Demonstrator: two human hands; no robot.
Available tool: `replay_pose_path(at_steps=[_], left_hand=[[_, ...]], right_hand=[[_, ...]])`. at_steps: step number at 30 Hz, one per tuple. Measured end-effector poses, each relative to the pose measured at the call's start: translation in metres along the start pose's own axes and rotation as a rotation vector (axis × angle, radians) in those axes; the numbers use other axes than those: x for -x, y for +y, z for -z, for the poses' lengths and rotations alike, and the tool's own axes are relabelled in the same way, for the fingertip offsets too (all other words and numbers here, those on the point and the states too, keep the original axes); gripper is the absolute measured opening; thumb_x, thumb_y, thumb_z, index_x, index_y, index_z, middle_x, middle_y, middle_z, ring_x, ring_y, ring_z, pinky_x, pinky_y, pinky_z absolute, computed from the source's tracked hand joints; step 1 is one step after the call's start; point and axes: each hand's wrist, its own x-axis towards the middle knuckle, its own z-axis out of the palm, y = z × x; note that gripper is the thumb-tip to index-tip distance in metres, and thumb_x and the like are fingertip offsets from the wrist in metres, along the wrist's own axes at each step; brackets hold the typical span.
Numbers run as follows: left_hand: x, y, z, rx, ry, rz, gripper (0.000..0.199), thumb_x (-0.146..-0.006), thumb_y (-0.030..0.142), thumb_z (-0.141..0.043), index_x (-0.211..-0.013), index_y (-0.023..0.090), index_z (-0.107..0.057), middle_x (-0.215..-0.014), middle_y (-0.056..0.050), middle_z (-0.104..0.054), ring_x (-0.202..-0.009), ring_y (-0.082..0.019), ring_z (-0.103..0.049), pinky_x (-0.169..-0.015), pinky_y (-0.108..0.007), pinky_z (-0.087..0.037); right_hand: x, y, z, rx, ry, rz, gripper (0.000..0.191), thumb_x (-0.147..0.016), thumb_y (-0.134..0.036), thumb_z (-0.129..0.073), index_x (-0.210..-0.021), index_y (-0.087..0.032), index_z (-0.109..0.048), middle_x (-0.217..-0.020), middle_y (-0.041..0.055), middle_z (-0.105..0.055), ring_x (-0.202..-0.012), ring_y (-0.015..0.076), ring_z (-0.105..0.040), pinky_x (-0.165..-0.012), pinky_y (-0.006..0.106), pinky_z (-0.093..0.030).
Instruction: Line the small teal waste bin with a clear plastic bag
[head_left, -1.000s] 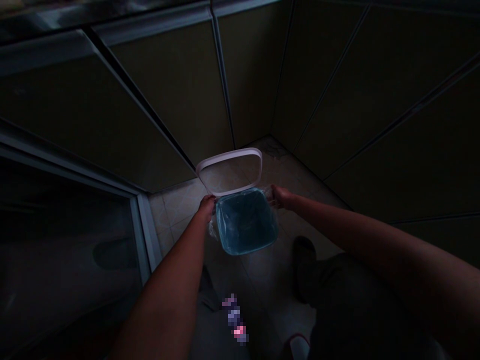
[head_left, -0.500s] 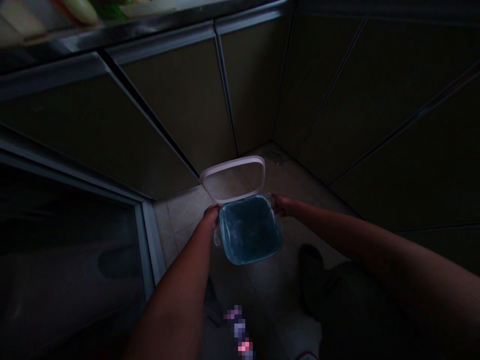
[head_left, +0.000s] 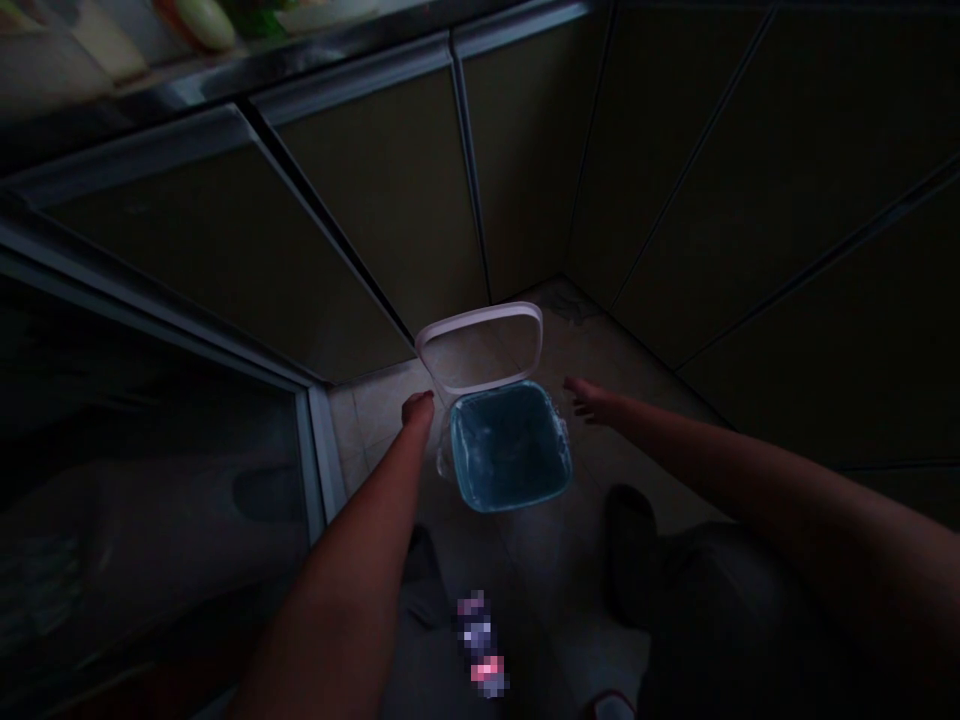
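Note:
A blue bin (head_left: pixel 511 455) stands on the floor in front of me, with a thin clear plastic bag (head_left: pixel 561 430) lining it and folded over its rim. Behind it, a pale pink rim frame (head_left: pixel 480 318) is tilted up, hollow in the middle. My left hand (head_left: pixel 418 408) is just left of the bin, apart from it; it looks compact, and its fingers are too dark and foreshortened to read. To the right of the bin, my right hand (head_left: pixel 589 402) is open, its fingers apart and off the bag.
Cabinet doors (head_left: pixel 382 180) meet in a corner behind the bin. A glass-fronted panel (head_left: pixel 150 450) lies on the left. Food lies on the counter (head_left: pixel 315 45) above. My slippered foot (head_left: pixel 628 540) and a pixelated patch (head_left: pixel 481 645) are on the near side.
Both hands have let go of the bag at the bin's rim and moved outward, left and right. The view has shifted slightly.

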Motion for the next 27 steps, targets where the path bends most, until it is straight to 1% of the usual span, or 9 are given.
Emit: replay_pose_path(at_steps=[2, 4, 8, 11, 14, 16, 19, 23, 27], left_hand=[[0.001, 0.017, 0.009, 0.073, 0.011, -0.006, 0.037, -0.085, 0.043, -0.055, -0.109, 0.018, -0.069, -0.072, -0.001, -0.061, -0.06, -0.014, -0.054, -0.057, -0.024, -0.042], [0.007, 0.034, 0.015, 0.144, -0.049, -0.02, 0.044, -0.084, 0.048, -0.055, -0.112, 0.019, -0.07, -0.075, -0.001, -0.061, -0.058, -0.011, -0.052, -0.059, -0.024, -0.045], [0.03, 0.05, 0.028, 0.276, -0.241, -0.082, 0.05, -0.078, 0.053, -0.061, -0.11, 0.017, -0.074, -0.08, -0.001, -0.061, -0.059, -0.009, -0.051, -0.063, -0.024, -0.046], [0.05, 0.037, 0.045, 0.218, -0.308, -0.14, 0.052, -0.07, 0.053, -0.07, -0.107, 0.016, -0.075, -0.083, -0.003, -0.065, -0.062, -0.011, -0.053, -0.064, -0.026, -0.045], [0.069, 0.01, 0.063, -0.063, -0.371, -0.28, 0.059, -0.062, 0.053, -0.079, -0.107, 0.015, -0.076, -0.079, -0.002, -0.066, -0.066, -0.014, -0.055, -0.067, -0.028, -0.045], [0.083, -0.009, 0.069, -0.27, -0.408, -0.403, 0.071, -0.06, 0.054, -0.083, -0.12, 0.016, -0.074, -0.078, 0.0, -0.065, -0.067, -0.016, -0.057, -0.069, -0.029, -0.046], [0.107, -0.031, 0.069, -0.477, -0.411, -0.514, 0.099, -0.061, 0.058, -0.086, -0.148, 0.022, -0.057, -0.091, -0.002, -0.068, -0.073, -0.019, -0.062, -0.073, -0.03, -0.048], [0.131, -0.042, 0.062, -0.516, -0.376, -0.454, 0.107, -0.05, 0.055, -0.095, -0.147, 0.029, -0.058, -0.107, -0.008, -0.072, -0.095, -0.028, -0.069, -0.082, -0.032, -0.05], [0.136, -0.043, 0.06, -0.447, -0.385, -0.308, 0.109, -0.042, 0.05, -0.098, -0.142, 0.03, -0.062, -0.083, -0.003, -0.073, -0.093, -0.032, -0.072, -0.086, -0.036, -0.051]], right_hand=[[0.001, -0.006, 0.008, 0.077, 0.172, 0.156, 0.034, -0.093, -0.044, -0.052, -0.115, -0.02, -0.064, -0.114, 0.0152, -0.069, -0.094, 0.0257, -0.068, -0.08, 0.036, -0.053], [0.004, -0.013, 0.013, 0.137, 0.284, 0.315, 0.032, -0.093, -0.037, -0.052, -0.114, -0.018, -0.067, -0.118, 0.0153, -0.07, -0.105, 0.027, -0.067, -0.086, 0.033, -0.051], [0.019, -0.022, 0.021, 0.225, 0.303, 0.519, 0.033, -0.096, -0.032, -0.049, -0.114, -0.016, -0.071, -0.124, 0.0146, -0.071, -0.114, 0.0255, -0.065, -0.092, 0.031, -0.049], [0.036, -0.016, 0.024, 0.339, 0.275, 0.597, 0.03, -0.097, -0.027, -0.048, -0.112, -0.016, -0.072, -0.12, 0.0128, -0.073, -0.111, 0.0242, -0.066, -0.09, 0.029, -0.05], [0.053, 0.0, 0.024, 0.474, 0.208, 0.674, 0.029, -0.096, -0.024, -0.05, -0.115, -0.017, -0.071, -0.116, 0.0111, -0.073, -0.104, 0.0229, -0.068, -0.088, 0.029, -0.05], [0.063, 0.014, 0.023, 0.58, 0.142, 0.756, 0.03, -0.094, -0.022, -0.055, -0.121, -0.017, -0.069, -0.115, 0.0109, -0.073, -0.103, 0.0229, -0.067, -0.09, 0.03, -0.05], [0.075, 0.035, 0.019, 0.664, 0.009, 0.895, 0.042, -0.09, -0.028, -0.068, -0.131, -0.02, -0.065, -0.121, 0.0118, -0.069, -0.106, 0.0249, -0.066, -0.096, 0.034, -0.049], [0.081, 0.053, 0.014, 0.564, -0.127, 0.863, 0.066, -0.07, -0.036, -0.09, -0.131, -0.025, -0.067, -0.125, 0.0109, -0.066, -0.105, 0.0299, -0.065, -0.096, 0.042, -0.052], [0.077, 0.057, 0.015, 0.526, -0.165, 0.842, 0.065, -0.066, -0.031, -0.092, -0.126, -0.023, -0.068, -0.106, 0.0095, -0.065, -0.097, 0.0285, -0.065, -0.083, 0.04, -0.056]])
